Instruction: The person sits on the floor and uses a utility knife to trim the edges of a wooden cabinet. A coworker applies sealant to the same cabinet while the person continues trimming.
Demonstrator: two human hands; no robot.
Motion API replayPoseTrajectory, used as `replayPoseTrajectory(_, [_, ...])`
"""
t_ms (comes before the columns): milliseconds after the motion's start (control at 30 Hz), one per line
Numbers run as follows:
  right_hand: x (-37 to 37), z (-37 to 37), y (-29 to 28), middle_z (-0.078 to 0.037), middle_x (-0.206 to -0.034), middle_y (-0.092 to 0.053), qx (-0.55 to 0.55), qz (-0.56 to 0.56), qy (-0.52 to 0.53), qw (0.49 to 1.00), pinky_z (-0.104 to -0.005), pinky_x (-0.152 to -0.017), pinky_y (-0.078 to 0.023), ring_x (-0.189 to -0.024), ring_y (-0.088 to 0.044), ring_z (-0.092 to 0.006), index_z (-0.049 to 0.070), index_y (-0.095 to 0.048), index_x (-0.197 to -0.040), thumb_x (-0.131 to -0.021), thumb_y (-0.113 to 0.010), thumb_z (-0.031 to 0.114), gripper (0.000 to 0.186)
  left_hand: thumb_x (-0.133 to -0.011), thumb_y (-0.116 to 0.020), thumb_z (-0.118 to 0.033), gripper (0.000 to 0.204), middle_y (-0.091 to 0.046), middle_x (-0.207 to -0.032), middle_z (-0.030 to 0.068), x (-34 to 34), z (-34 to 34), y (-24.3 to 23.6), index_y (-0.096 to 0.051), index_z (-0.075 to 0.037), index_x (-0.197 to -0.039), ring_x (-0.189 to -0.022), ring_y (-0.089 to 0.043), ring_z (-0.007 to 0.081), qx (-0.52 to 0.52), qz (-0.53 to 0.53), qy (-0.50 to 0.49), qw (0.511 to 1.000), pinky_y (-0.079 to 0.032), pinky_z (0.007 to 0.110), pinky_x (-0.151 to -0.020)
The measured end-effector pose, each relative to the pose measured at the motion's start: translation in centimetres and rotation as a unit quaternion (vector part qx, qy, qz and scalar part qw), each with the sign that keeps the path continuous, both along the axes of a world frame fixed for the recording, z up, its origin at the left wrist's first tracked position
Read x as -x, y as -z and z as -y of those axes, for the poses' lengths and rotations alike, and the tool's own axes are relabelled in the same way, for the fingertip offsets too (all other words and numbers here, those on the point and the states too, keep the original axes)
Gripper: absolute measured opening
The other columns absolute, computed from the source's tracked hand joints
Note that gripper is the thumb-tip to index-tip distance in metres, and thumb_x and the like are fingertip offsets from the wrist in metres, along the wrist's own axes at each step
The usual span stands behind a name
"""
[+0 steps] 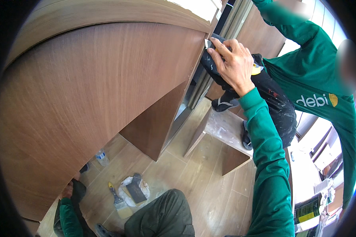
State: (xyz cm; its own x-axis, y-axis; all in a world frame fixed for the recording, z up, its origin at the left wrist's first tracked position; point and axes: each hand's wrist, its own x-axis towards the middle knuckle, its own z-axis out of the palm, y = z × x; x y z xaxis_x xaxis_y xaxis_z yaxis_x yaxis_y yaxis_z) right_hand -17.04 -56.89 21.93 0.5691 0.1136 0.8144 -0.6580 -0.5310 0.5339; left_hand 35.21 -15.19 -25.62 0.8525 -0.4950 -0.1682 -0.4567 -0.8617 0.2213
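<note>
My right hand (234, 65) is closed around a putty knife (257, 70) with a yellow and dark handle. Its pale blade end sticks out by my thumb and forefinger, at the upper right edge of a brown wood-grain panel (106, 75). Whether the blade touches that edge I cannot tell. Above the panel runs a curved wooden top (118, 14). My left hand does not show. At the lower left, beyond the panel, is a small green-sleeved arm (69, 213) that seems to be another person's; its fingers are mostly hidden.
A co-worker in a green top (316, 67) perches close on the right, sandals on a low wooden bench (225, 128). On the floor lie a paintbrush (116, 197), a flat dark trowel (136, 191) on a whitish round lid, and a plastic bottle (102, 158). A bucket (307, 213) stands right.
</note>
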Motion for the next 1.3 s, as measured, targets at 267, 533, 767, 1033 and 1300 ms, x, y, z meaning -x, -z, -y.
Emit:
replayPoseTrajectory(267, [0.1, -0.4, 0.1, -0.004, -0.088, -0.061, -0.003, 0.01, 0.01, 1.0, -0.0398, -0.07, -0.046, -0.08, -0.063, -0.023, 0.019, -0.077, -0.115, -0.091, -0.077, 0.034, 0.029, -0.096, -0.062, -0.056, 0.066, -0.065, -0.134, 0.026, 0.0, 0.7, 0.7, -0.068, 0.003, -0.126, -0.126, -0.062, 0.0423, -0.019, 0.025, -0.025, 0.999, -0.05, 0.048, -0.108])
replayPoseTrajectory(533, [-0.1, -1.3, 0.6, -0.005, -0.087, -0.062, -0.012, 0.017, 0.004, 1.0, -0.0407, -0.068, -0.047, -0.078, -0.064, -0.0244, 0.018, -0.078, -0.114, -0.091, -0.076, 0.033, 0.027, -0.096, -0.061, -0.052, 0.057, -0.068, -0.133, 0.0205, -0.1, -0.7, 2.1, -0.069, -0.005, -0.127, -0.125, -0.063, 0.0396, 0.02, 0.02, 0.015, 0.999, -0.051, 0.048, -0.106])
replayPoseTrajectory(767, [0.1, -3.5, 2.5, -0.009, -0.089, -0.06, -0.055, 0.052, 0.008, 0.997, -0.0454, -0.069, -0.047, -0.083, -0.062, -0.0288, 0.017, -0.071, -0.118, -0.092, -0.073, 0.032, 0.03, -0.096, -0.063, -0.049, 0.065, -0.06, -0.145, 0.021, -4.3, 1.3, 6.3, -0.06, -0.001, -0.14, -0.133, -0.057, 0.0408, 0.022, 0.017, 0.064, 0.998, -0.047, 0.05, -0.11])
replayPoseTrajectory(1033, [0.2, -15.8, 20.4, -0.019, -0.08, -0.065, -0.448, 0.21, -0.175, 0.851, -0.0411, -0.064, -0.053, -0.072, -0.067, -0.0292, 0.001, -0.07, -0.111, -0.109, -0.055, 0.03, 0.033, -0.092, -0.063, -0.055, 0.073, -0.061, -0.141, 0.0276, 0.6, 1.1, -2.6, -0.061, 0.003, -0.137, -0.13, -0.058, 0.0427, -0.074, -0.021, -0.082, 0.994, -0.047, 0.051, -0.109])
replayPoseTrajectory(1300, [4.3, -26.6, 38.3, -0.006, -0.074, -0.064, -0.881, 0.333, -0.109, 0.319, -0.0308, -0.051, -0.051, -0.056, -0.06, -0.0133, 0.0, -0.066, -0.111, -0.113, -0.045, 0.039, 0.044, -0.092, -0.065, -0.053, 0.074, -0.06, -0.144, 0.0258, -1.1, -0.2, -1.6, -0.059, 0.002, -0.14, -0.131, -0.059, 0.0413, -0.04, -0.03, -0.041, 0.998, -0.048, 0.05, -0.108])
